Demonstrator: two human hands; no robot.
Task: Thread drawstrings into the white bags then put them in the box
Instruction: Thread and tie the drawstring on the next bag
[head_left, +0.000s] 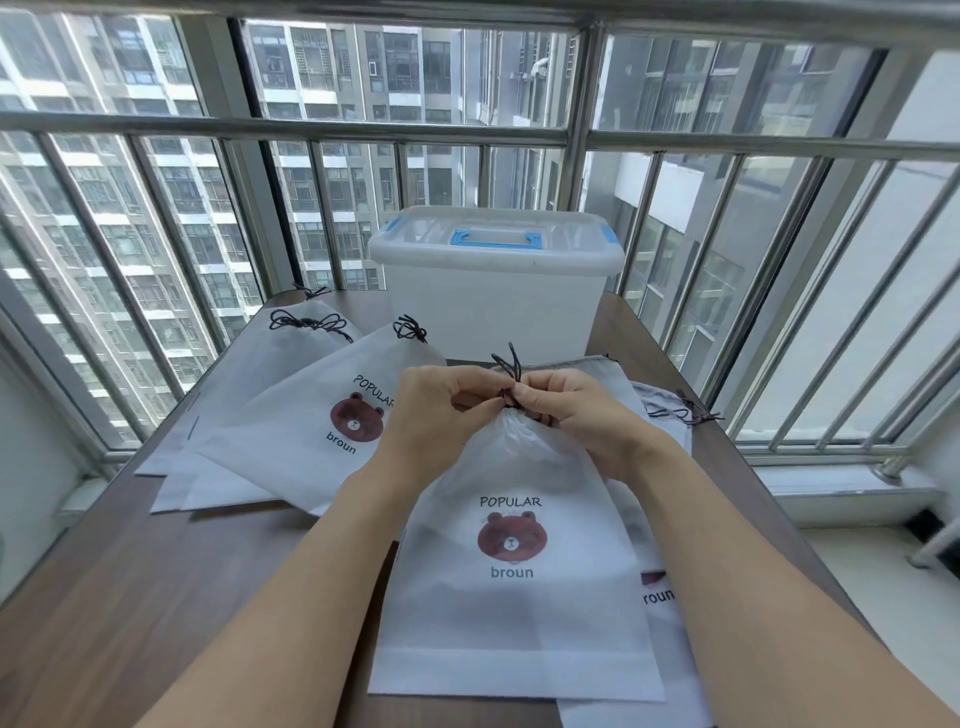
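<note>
- The surface is a dark brown wood-grain top set right against a window with metal bars; grey high-rise blocks fill the view outside.
- A pale sill runs beneath the window on the right, and a white wall shows in the upper right corner.
- At the far edge of the surface stands the box, translucent white plastic with its lid on, blue latches at the sides and a blue handle on top.
- The near white bag lies flat in front of the person, printed with "POPULAR", a brown bear face and "broun"; its mouth is gathered to a narrow neck at the far end.
- The left hand has its fingers curled and pinches the dark drawstring at the bag's gathered neck.
- The right hand meets it there, its fingertips also pinching the drawstring; the loose cord ends stick up above both hands.
- A pile of white bags lies fanned to the left, between the near bag and the box, the top one showing the same bear print; dark knotted cords sit at their far corners.
- More bags lie under and to the right of the near one, one showing part of the "broun" lettering, with a dark cord trailing near the right edge of the surface.
</note>
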